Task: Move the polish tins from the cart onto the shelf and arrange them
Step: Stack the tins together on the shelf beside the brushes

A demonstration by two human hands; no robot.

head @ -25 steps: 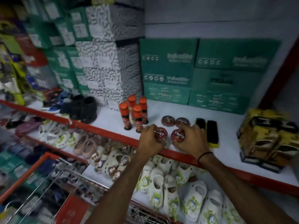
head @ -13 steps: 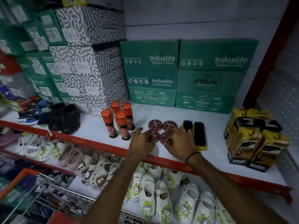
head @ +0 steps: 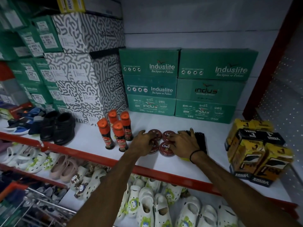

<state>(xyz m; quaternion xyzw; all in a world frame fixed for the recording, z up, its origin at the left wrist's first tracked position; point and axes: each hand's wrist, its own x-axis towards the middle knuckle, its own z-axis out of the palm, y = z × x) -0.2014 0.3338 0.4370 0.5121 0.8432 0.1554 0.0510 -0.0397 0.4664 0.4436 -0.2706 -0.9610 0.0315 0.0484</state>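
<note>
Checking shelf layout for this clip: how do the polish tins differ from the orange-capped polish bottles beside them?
The polish tins are low, flat, round discs lying lid-up; the polish bottles are tall, slim and upright. The tins are dark red with white lettering; the bottles are dark with orange caps. Both hands rest on the tins, left hand and right hand; the bottles stand untouched. Both groups sit in a two-by-two cluster on the white shelf.

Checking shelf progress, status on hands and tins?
Left hand and right hand flat on the polish tins, four in a square on the shelf. Bottles left, brush right, close.
</note>
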